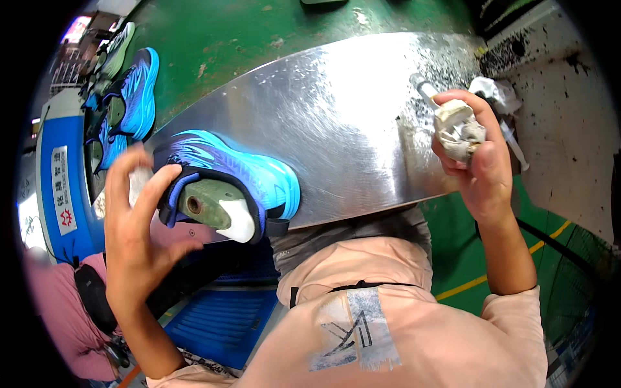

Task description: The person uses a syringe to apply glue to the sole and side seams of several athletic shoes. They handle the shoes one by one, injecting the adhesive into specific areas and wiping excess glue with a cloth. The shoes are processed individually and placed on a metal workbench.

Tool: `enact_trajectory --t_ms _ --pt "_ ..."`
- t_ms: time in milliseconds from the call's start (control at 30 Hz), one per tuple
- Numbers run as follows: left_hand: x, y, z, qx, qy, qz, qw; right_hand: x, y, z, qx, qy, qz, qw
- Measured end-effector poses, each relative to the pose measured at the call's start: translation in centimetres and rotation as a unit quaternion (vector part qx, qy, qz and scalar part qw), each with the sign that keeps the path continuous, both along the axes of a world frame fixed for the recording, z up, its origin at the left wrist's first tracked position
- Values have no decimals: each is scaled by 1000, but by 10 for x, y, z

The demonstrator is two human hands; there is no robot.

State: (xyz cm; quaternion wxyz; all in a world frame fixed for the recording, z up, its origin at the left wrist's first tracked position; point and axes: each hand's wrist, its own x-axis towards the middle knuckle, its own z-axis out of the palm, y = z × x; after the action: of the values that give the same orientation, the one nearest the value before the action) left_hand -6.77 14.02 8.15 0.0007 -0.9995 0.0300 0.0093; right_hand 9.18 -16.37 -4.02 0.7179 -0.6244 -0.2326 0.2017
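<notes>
On the metal table lies a blue and purple running shoe (pixel 259 171) on its side, its collar facing me. A green shoe last (pixel 210 200) with a white end fills its opening. My left hand (pixel 139 220) is beside the shoe's collar, fingers spread and thumb apart, holding nothing. Its index fingertip overlaps the shoe's edge; I cannot tell if they touch. At the table's right side, my right hand (pixel 482 158) is closed round a crumpled, stained white rag (pixel 459 129). A white pen-like stick (pixel 424 89) with a grey band pokes out past the same fingers.
The shiny metal table (pixel 349 129) is smeared dark toward its right end. Beside it lie another crumpled white cloth (pixel 497 96) and a stained pale panel (pixel 556 123). More blue shoes (pixel 139 94) stand at far left near a blue machine (pixel 81 174). A person in pink (pixel 65 317) is at lower left.
</notes>
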Motion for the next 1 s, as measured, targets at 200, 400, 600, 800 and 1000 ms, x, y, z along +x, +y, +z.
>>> enact_trajectory --t_ms 200,400,600,800,1000 --pt "6 6 -38 -127 -14 -57 990 -5 -10 -23 -20 -86 -12 996" --pt "-62 -19 -64 -50 -173 -35 983 -9 -6 -30 -19 -100 -25 995" --pt "-78 -20 -78 -57 -195 -26 979 -14 0 -23 -75 -114 24 990" --pt "-68 -17 -70 -78 -177 -1 981 -12 3 -21 -96 -114 0 989" --pt "-54 -13 -60 -120 -149 -4 982 -10 0 -15 -153 -137 48 977"
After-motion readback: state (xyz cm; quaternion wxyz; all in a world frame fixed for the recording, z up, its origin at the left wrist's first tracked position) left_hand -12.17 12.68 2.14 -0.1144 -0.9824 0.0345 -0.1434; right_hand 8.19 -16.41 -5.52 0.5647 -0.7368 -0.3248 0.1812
